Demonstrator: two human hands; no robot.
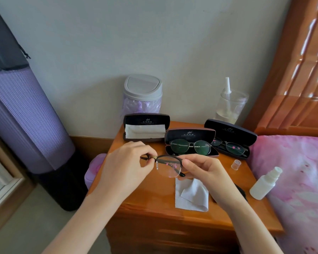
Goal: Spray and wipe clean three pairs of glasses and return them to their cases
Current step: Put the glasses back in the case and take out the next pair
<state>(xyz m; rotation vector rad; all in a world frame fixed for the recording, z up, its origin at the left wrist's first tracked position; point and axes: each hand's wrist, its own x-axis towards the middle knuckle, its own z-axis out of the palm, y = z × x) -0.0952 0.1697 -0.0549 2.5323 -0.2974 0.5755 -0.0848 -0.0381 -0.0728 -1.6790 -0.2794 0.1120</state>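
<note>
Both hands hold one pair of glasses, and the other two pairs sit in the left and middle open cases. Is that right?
Not quite: the head view shows them in the middle case and right case; the left case holds only a white cloth.

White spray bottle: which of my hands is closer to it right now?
Right. The right hand, holding the glasses, is left of the white spray bottle; the left hand pinches the frame's other end, farther left.
</note>
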